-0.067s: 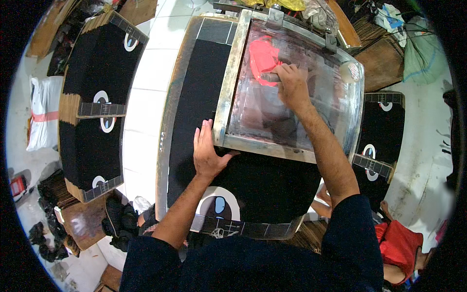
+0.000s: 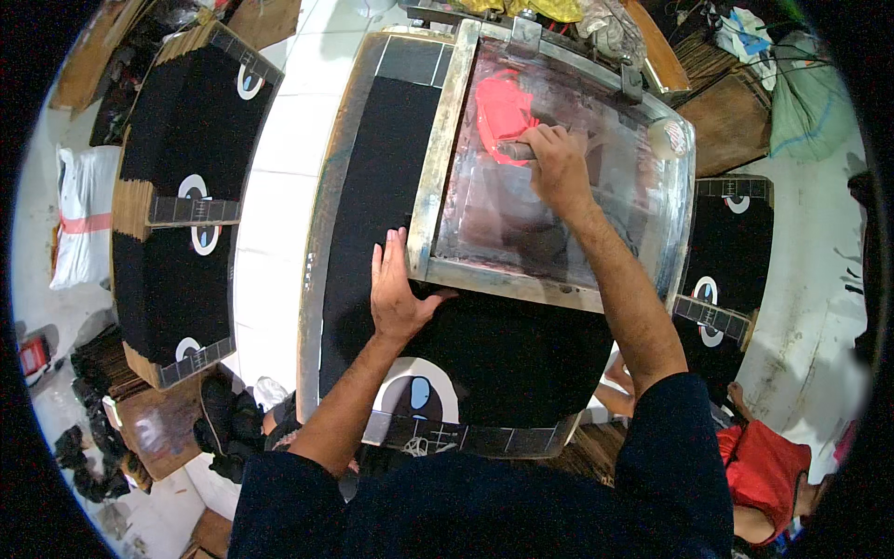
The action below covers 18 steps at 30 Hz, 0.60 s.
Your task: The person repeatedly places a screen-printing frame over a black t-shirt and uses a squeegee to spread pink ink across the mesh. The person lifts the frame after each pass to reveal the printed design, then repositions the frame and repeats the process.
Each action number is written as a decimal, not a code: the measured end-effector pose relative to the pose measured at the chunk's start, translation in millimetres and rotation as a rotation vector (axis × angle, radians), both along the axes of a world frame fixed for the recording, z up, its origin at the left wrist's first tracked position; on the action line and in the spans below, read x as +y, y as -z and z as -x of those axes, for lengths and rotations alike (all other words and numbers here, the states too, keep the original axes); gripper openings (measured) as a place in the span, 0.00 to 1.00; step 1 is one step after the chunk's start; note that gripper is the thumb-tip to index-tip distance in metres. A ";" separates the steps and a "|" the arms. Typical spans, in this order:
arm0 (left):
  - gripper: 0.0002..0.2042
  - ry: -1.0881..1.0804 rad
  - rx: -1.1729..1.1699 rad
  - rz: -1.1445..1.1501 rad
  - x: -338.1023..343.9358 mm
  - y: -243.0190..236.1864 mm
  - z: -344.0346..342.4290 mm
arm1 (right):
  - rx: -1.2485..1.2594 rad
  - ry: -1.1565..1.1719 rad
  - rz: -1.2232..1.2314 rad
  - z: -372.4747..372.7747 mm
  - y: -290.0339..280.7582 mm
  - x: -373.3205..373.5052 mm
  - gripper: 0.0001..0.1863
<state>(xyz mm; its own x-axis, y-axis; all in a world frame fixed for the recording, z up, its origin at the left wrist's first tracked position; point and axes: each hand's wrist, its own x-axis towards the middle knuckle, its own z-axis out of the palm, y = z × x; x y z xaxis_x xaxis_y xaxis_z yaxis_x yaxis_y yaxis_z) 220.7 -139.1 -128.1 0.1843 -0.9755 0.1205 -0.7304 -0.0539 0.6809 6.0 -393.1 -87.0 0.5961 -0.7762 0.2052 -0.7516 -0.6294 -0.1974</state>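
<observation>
Pink ink, bright and thick, lies on the translucent mesh of a pale, stained rectangular frame above black cloth, as a person's right hand grasps a grey, blunt-ended tool at the ink's edge. The left hand, its grip released and fingers extended, rests at the frame's near-left corner. A white-and-blue eye motif already marks the cloth; inking looks partial, with thick colour only toward the mesh's far left. Since the earlier frame, positions appear virtually unchanged.
</observation>
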 end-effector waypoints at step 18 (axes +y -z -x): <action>0.47 0.005 0.203 0.333 -0.1 27.1 3.5 | -0.157 -0.187 -0.187 -16.4 -17.2 -96.0 0.19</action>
<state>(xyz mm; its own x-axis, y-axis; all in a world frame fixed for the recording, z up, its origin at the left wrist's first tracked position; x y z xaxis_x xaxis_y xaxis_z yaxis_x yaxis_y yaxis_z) 217.1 -139.2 -155.2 0.2327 -0.8898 0.3925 -0.5785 0.1978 0.7914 22.4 -489.2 -69.8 0.7043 -0.6892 0.1700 -0.5775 -0.6956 -0.4274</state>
